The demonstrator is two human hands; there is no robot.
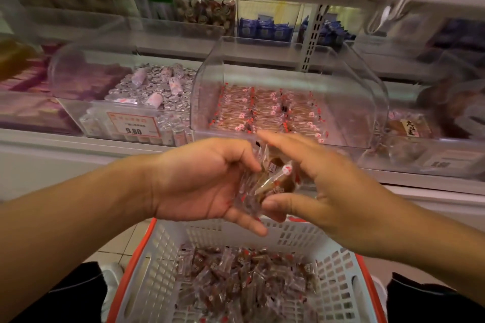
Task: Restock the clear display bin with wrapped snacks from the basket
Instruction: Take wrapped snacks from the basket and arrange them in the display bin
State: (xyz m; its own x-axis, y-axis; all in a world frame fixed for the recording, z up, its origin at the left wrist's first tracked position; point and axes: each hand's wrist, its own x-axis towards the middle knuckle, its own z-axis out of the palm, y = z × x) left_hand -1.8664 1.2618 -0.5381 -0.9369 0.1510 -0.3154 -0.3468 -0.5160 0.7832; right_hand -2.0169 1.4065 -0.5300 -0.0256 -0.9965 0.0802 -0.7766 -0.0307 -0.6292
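Both hands sit above the basket (162, 257), w/ a small bunch of wrapped snacks (265, 181) caught between them. Left hand (204, 178) is palm-up-ish, fingers curled under the bunch and thumb over the top, so it grips the bundle; right hand (322, 191) has its thumb pressed to the near side of the bunch and index finger stretched fwd over it, so it pinches/steadies rather than wraps. Bundle is mid-air, roughly btwn basket and the clear display bin (286, 68), just below the bin's front lip. Bin's curved lid is up; inside, neat rows of the same red-marked packs (265, 110) fill the back and middle, w/ bare floor toward the front right. Many more packs lie loose in the basket bottom (244, 278). Handling, my guess: each piece is light, a firm-ish brown bar in thin crinkly clear film w/ loose sealed ends. Film looks slick, so pieces prob slide against each other and squirt out of a loose handful; a bunch has no stiffness of its own. Not esp fragile, but hard squeezing could crack bars or pop seals. Best hold: cup from below w/ one hand, cap w/ the other, pressure on the bar bodies not the flappy ends; for lining up in rows, take single packs across the middle by thumb + forefinger. Neighbouring bins hold other goods; detail there is blurred.
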